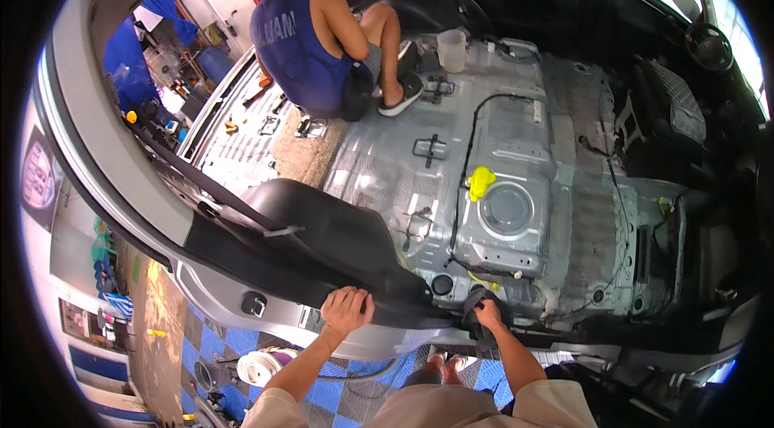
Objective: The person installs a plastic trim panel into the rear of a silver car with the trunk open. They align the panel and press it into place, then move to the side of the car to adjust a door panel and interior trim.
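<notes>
A black plastic trim panel (318,226) runs along the near side of the stripped car interior. My left hand (348,309) rests at its lower edge by the door sill, fingers curled over it. To the right, my right hand (488,313) is closed around a dark grey, limp piece (477,305) that looks like cloth; its exact kind is hard to make out. Just beyond it is bare metal floor with a round black plug (442,284). A crumpled yellow cloth (481,183) lies beside a round floor cover (506,209).
A person in a blue sleeveless top (302,41) crouches at the far left on the car floor. Near that person stands a translucent plastic jug (452,51). A black cable (476,130) crosses the floor. Outside, a white bucket (260,367) stands on blue and grey tiles (322,396).
</notes>
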Demonstrator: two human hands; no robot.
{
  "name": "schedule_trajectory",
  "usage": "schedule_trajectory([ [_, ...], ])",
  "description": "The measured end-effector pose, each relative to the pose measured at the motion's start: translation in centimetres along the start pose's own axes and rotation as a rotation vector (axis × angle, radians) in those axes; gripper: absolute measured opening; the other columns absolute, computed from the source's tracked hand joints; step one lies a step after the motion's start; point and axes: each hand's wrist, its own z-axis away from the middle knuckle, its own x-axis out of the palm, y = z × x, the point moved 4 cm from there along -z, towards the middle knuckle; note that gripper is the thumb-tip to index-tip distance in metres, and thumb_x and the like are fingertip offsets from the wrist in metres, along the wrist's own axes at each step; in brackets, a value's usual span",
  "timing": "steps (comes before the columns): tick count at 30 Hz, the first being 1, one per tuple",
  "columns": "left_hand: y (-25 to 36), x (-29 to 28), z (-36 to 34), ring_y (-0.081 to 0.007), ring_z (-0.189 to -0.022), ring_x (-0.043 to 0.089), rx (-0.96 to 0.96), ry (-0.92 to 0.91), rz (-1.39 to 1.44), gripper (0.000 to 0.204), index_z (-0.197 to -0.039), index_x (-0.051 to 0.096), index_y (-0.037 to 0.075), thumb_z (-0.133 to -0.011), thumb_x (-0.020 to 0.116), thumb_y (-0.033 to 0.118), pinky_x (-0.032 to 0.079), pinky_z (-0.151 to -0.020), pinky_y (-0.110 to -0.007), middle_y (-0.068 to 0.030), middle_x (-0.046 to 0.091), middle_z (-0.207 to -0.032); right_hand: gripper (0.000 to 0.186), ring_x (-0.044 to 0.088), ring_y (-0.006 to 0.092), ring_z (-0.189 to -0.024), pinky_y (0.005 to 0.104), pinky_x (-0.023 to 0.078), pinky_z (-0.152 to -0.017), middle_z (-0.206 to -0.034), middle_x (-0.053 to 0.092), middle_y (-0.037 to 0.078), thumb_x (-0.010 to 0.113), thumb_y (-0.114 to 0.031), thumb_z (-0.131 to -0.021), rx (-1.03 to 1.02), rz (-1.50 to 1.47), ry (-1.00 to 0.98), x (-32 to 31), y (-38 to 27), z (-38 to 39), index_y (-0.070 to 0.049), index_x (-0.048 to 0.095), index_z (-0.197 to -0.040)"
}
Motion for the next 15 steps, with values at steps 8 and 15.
schedule_trajectory([
  [8,0.1,1.3,1.1,-0.0218,-0.085,0.071,-0.004,-0.01,0.027,0.009,-0.089,0.071,0.011,-0.086,0.076,0.019,0.053,-0.076,-0.036,-0.0026,0.069,-0.083,0.03,0.062,0.0538,-0.089,0.0584,0.048,-0.081,-0.095,0.068,0.031,0.065,-0.026,-0.096,-0.235,-0.064,0.697,-2.9,2.2,8.3,0.003,0.061,-0.095],
  [15,0.2,1.1,0.6,-0.0202,-0.085,0.071,0.007,-0.006,-0.003,0.008,-0.088,0.072,0.01,-0.088,0.074,0.018,0.053,-0.076,-0.035,-0.0014,0.07,-0.081,0.032,0.065,0.0551,-0.102,0.0575,0.05,-0.089,-0.107,0.069,0.034,0.057,-0.027,-0.104,0.084,-0.202,0.572,-13.3,-3.2,8.4,0.003,0.061,-0.114],
])
